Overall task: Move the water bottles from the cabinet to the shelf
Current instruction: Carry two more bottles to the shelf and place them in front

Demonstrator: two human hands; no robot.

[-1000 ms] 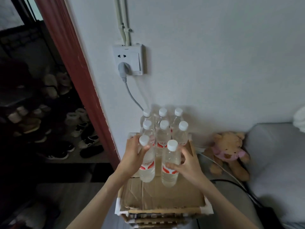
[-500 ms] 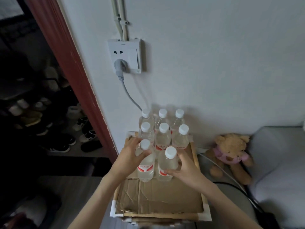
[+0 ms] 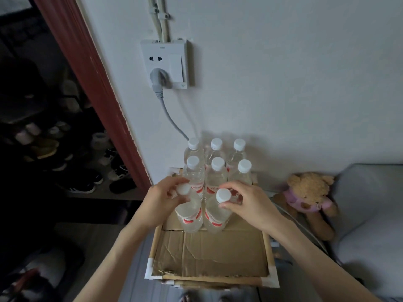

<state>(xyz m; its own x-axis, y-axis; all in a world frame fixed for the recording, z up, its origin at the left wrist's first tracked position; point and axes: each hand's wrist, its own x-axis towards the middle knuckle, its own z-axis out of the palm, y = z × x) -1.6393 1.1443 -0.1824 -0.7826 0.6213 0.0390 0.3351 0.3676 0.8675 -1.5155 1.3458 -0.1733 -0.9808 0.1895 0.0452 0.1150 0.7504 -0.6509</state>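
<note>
L hand gripping neck of front-L bottle, fingers curling under cap. R hand pinching neck of front-R bottle below cap. Both bottles standing upright on cardboard-lined shelf, touching each other. Six more bottles standing behind in 2 rows of 3, against wall. Socket w/ grey plug above. Teddy sitting to R, near sofa.

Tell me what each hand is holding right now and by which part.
Left hand grips the front-left bottle at its neck; right hand grips the front-right bottle likewise.
</note>
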